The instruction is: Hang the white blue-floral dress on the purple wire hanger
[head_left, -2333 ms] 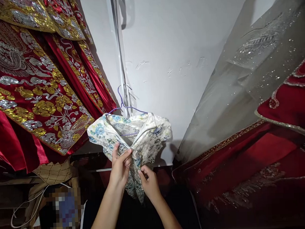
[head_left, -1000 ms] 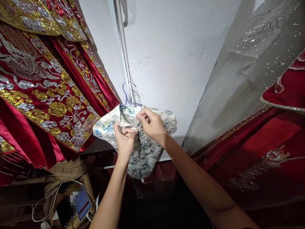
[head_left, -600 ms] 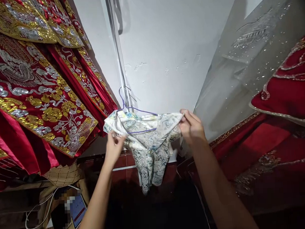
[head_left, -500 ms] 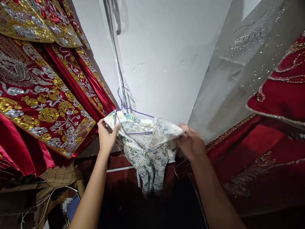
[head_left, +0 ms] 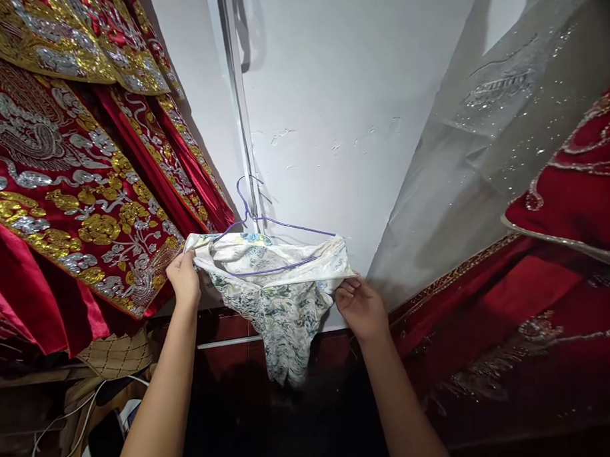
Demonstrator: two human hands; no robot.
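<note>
Floral garment (head_left: 284,316): draped over 1 purple hanger (head_left: 299,227), at 6 o'clock of view | left hand (head_left: 183,276): fabric edge pinched at garment's 9 o'clock | right hand (head_left: 360,306): edge pinched at 3 o'clock | neckline (head_left: 267,280): spread between hands

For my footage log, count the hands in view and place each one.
2: the left hand pinches one side of the floral garment, the right hand its opposite side. No other hand shows; some fingers are partly hidden.
</note>
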